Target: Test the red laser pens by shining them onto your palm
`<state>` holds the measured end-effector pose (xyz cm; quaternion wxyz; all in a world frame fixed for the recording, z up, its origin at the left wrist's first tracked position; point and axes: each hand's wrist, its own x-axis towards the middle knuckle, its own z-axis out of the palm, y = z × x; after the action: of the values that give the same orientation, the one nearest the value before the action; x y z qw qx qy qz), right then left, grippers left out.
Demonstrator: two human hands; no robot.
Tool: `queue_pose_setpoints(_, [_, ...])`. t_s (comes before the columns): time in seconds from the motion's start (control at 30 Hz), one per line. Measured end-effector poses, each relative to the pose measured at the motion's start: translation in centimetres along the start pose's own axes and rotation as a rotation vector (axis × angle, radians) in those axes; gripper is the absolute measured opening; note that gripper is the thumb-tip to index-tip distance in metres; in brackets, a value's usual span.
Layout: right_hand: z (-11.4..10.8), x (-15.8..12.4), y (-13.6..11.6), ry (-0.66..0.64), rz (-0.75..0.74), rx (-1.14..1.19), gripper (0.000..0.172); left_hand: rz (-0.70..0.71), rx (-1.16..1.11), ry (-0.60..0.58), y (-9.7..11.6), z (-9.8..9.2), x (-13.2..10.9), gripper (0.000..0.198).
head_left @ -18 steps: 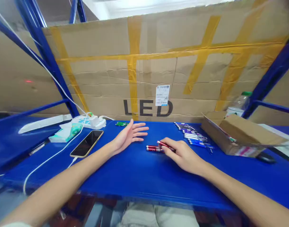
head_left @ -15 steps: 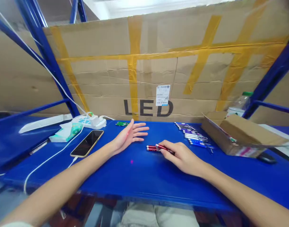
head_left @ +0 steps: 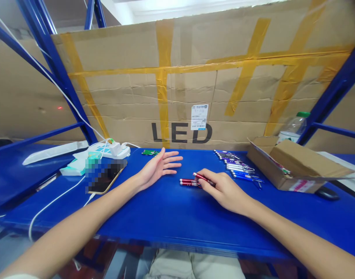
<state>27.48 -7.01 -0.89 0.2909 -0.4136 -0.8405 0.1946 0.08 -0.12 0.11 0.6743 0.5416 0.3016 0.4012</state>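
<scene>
- The right hand (head_left: 223, 192) grips a red tube (head_left: 204, 179), pen-shaped, between thumb and fingers, above the middle of the blue table (head_left: 177, 223).
- Just beneath it lie other red tubes (head_left: 189, 182), their right ends hidden by the fingers.
- The left hand (head_left: 155, 170) is unclenched and holds nothing, fingers spread toward the right; whether it touches the table I cannot tell.
- Green tubes (head_left: 150, 152) lie behind the left hand, which partly covers them.
- Right of centre, a row of blue, purple and silvery tubes (head_left: 237, 166) lies near an open carton (head_left: 267, 170).
- Behind the carton stands a clear bottle (head_left: 293, 128) with a green cap; a black object (head_left: 326, 193) lies partly under the carton's flap.
- On the left are a phone (head_left: 109, 180), partly pixelated, a tissue pack (head_left: 75, 166), a white power strip (head_left: 123, 152) and a white cable (head_left: 57, 197).
- Large black letters, "LED", mark the cardboard sheet (head_left: 122, 97) at the back; a white label (head_left: 199, 117) covers part of the "D", its print too small to read.
- The cardboard is creased and crossed by glossy yellow-brown tape (head_left: 162, 91); the tubes look smooth and shiny, with silvery ends.
- Blue posts (head_left: 61, 73) slant up on either side; a red spot (head_left: 60, 108) shows on cardboard at far left.
</scene>
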Motion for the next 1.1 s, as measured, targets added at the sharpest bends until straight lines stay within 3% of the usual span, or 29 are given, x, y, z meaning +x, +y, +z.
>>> queue_pose_setpoints(0.2, [0.0, 0.0, -0.5, -0.169, -0.051, -0.041, 0.030, 0.000, -0.034, 0.021, 0.1, -0.1, 0.2, 0.068])
queue_pose_setpoints(0.47, [0.1, 0.4, 0.6, 0.061, 0.159, -0.128, 0.032, 0.000, -0.033, 0.024, 0.2, 0.1, 0.0, 0.071])
queue_pose_setpoints(0.73, [0.1, 0.1, -0.5, -0.063, 0.032, -0.115, 0.033, -0.007, -0.039, 0.008, 0.1, 0.0, -0.1, 0.069])
queue_pose_setpoints(0.97, [0.0, 0.5, 0.4, 0.113, 0.170, -0.127, 0.034, -0.001, -0.032, -0.010, 0.1, 0.0, -0.1, 0.069])
queue_pose_setpoints(1.1, [-0.1, 0.4, 0.2, 0.077, 0.137, -0.095, 0.034, -0.006, -0.034, -0.012, 0.1, 0.1, -0.1, 0.069])
